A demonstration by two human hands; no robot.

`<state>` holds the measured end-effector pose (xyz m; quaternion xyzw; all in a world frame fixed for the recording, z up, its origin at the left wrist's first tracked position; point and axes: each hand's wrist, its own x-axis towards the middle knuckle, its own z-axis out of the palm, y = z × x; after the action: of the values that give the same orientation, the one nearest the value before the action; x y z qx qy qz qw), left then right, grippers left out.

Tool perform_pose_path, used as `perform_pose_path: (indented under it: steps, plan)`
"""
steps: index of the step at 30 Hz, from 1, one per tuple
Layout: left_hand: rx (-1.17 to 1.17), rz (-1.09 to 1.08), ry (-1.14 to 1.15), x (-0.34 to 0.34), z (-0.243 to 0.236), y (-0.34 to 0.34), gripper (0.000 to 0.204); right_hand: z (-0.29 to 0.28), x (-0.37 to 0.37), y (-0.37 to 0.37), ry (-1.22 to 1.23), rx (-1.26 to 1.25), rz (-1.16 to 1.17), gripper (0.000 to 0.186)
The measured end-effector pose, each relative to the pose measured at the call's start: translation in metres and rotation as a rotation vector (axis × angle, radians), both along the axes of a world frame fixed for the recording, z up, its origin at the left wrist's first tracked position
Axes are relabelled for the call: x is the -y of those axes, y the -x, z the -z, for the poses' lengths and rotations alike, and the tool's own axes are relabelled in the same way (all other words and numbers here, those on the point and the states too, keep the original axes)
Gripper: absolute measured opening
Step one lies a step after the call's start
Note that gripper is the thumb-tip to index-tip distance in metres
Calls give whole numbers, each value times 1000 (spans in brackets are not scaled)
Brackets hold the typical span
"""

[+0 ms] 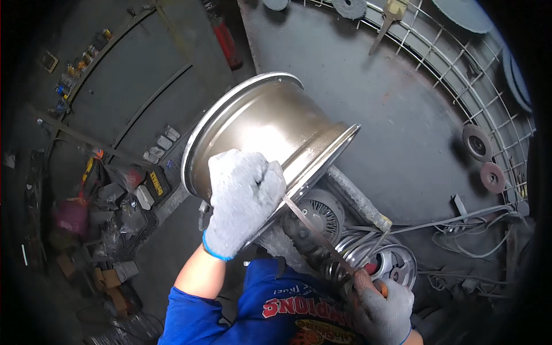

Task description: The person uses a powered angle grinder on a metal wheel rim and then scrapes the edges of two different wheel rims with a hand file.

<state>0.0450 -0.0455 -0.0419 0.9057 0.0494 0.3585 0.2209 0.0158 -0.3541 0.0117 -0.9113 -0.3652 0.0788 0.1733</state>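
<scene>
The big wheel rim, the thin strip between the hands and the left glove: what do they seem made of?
Wheel rim: metal, alloy or steel left open; smooth satin barrel with strong glare.
Thin strip: dull, brownish, narrow; metal or abrasive cloth, I cannot tell.
Left glove: apparently knit fabric, pale grey and matt, with soft creases and a blue cuff edge.

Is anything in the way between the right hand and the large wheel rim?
Only the thin metal bar that the gloved right hand holds, reaching the edge of the large wheel rim beside the left hand. Nothing else visibly blocks that line.
</scene>
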Motion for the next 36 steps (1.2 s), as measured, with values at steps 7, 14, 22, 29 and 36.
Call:
perform_pose_path:
  steps: [7, 14, 22, 29, 36]
  plan:
    - [78, -310, 95, -55, 8, -28, 35, 27, -59, -44, -180, 80, -65, 45]
    - [-86, 28, 36, 0, 3, 4, 29, 3, 10, 2, -189, -1, 12, 48]
    - [-35, -232, 258, -38, -3, -14, 39, 21, -40, -35, -131, 104, -112, 49]
    - [-81, -35, 137, -21, 3, -4, 32, 14, -1, -15, -77, 147, -95, 48]
    - [-177, -177, 99, -38, -6, -7, 26, 10, -32, -37, -128, 53, -90, 48]
